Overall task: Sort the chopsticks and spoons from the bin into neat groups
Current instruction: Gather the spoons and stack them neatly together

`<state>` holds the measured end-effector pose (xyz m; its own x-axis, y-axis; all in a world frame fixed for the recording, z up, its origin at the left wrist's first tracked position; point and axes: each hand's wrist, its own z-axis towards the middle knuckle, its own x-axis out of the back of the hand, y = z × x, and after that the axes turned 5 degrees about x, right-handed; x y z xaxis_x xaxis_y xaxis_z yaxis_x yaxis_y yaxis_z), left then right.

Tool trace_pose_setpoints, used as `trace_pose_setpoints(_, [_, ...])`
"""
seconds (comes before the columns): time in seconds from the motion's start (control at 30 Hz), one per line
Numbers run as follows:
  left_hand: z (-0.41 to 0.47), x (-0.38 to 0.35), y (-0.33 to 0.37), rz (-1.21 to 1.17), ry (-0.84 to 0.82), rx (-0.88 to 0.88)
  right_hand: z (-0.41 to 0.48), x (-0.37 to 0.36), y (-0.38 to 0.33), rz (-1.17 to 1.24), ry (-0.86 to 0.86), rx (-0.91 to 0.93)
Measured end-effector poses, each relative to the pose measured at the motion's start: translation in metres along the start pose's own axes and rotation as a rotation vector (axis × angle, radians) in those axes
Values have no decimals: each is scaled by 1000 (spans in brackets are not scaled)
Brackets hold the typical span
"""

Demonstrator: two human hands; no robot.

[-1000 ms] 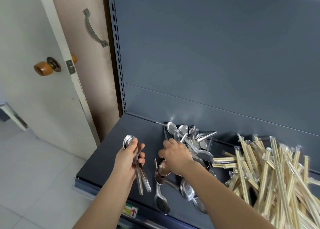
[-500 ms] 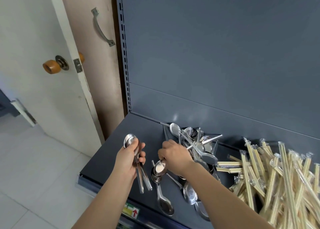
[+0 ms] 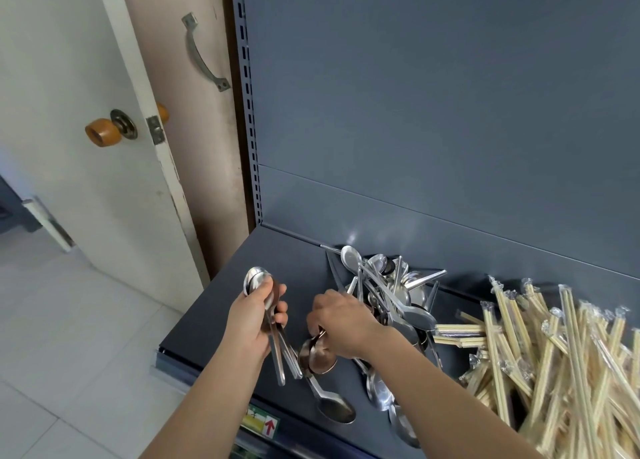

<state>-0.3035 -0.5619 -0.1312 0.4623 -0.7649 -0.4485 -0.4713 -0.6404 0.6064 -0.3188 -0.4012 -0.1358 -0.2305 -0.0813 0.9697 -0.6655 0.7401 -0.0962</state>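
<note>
Grey metal shelf [image 3: 214, 320] beside a white door [image 3: 69, 181]: I see the left hand [image 3: 254, 314] with fingers curled round a bundle of spoons [image 3: 255, 280], bowls up, handles hanging below the palm. The right hand [image 3: 341, 320], fingers bent, pinches a spoon [image 3: 320, 356] at the near edge of the spoon pile [image 3: 388, 285]. Wrapped chopsticks [image 3: 554, 354] lie heaped to the right.

Two hands at work here. The left hand [image 3: 254, 320] grips a bundle of spoons [image 3: 277, 347], at least three handles showing. The right hand [image 3: 341, 323] pinches what looks like a pair of spoons [image 3: 318, 356]. The loose spoon pile [image 3: 391, 295] holds well over a dozen, too tangled to count. The wrapped chopsticks [image 3: 554, 354] number dozens. One shelf [image 3: 214, 320], two wooden knobs [image 3: 102, 132], one pull handle [image 3: 202, 54].
</note>
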Motion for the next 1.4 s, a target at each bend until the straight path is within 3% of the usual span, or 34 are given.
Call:
trace_pose_setpoints(0.23, [0, 3, 3, 17, 2, 7, 4, -8, 8, 92, 145, -70])
trace_pose_setpoints(0.37, [1, 5, 5, 34, 8, 12, 3, 3, 9, 154, -64, -60])
trace_pose_setpoints(0.5, [0, 1, 5, 19, 13, 4, 5, 11, 8, 15, -199, -34])
trace_pose_setpoints(0.67, [0, -1, 4, -5, 4, -1, 11, 1, 7, -52, -117, -42])
trace_pose_setpoints(1.13, [2, 2, 9, -15, 18, -11, 18, -8, 5, 45, 54, -74])
trace_pose_setpoints(1.4, [3, -1, 15, -45, 45, -13, 22, 1, 14, 192, 410, -212])
